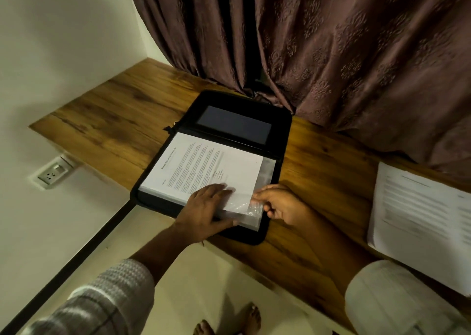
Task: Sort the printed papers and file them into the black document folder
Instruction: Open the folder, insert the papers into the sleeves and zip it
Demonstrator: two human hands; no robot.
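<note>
Wood-grain desk is running under brown curtains; black folder is lying open at its near edge, left hand pressing flat on the page, right hand pinching a clear sleeve.

Open desk left of folder; curtain crowds behind; paper stack far right

One black zip-around document folder; one white printed sheet uppermost in it; clear plastic sleeves, number not countable; one separate stack of white printed papers; two hands, the left hand and the right hand; two bare feet; one white wall socket; one wooden tabletop; one brown patterned curtain
</note>
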